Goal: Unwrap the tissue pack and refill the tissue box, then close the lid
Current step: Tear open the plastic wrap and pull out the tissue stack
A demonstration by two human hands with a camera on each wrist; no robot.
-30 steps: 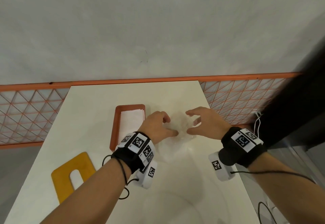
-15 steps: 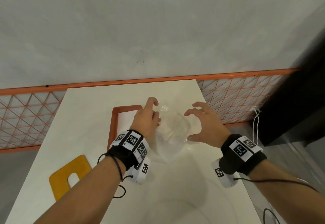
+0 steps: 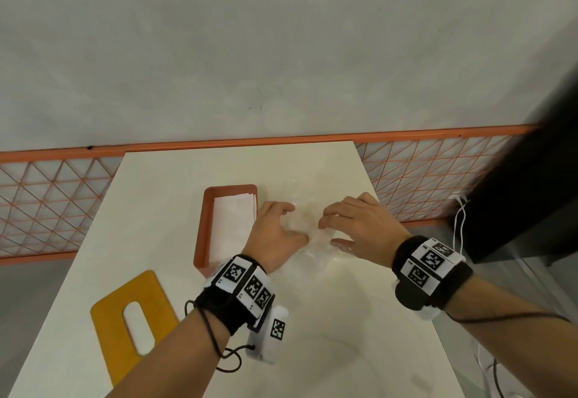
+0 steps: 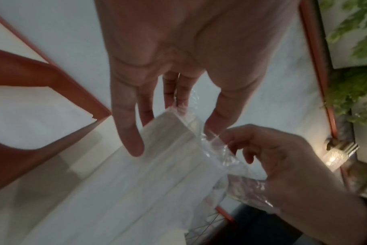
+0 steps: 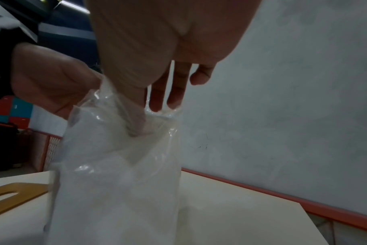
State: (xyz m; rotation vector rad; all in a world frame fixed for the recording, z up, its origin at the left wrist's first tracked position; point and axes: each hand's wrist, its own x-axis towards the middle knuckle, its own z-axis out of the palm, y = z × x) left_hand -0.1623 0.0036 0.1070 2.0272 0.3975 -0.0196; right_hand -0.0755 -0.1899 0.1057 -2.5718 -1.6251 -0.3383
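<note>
Both palms face down over the tissue pack [image 3: 308,235]: left hand [image 3: 275,235] fingers spread on it, right hand [image 3: 359,228] fingers pinching its clear wrapper [image 4: 222,154].

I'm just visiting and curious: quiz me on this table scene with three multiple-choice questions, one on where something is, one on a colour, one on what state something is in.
1. Where is the lid lying?
A. On the box
B. On the table, nearer the person than the box and to its left
C. Under the tissue pack

2. What colour is the box?
A. Orange
B. Blue
C. Green

3. What state is the tissue pack in?
A. Still in clear wrap, handled by both hands
B. Bare, lying inside the box
C. Sealed and untouched at the table's far end

Answers:
1 B: the head view shows the yellow lid flat on the table, apart from the box.
2 A: its rim is orange in the head and left wrist views.
3 A: the right hand pinches the wrap and the left hand has its fingers on the pack.
</note>
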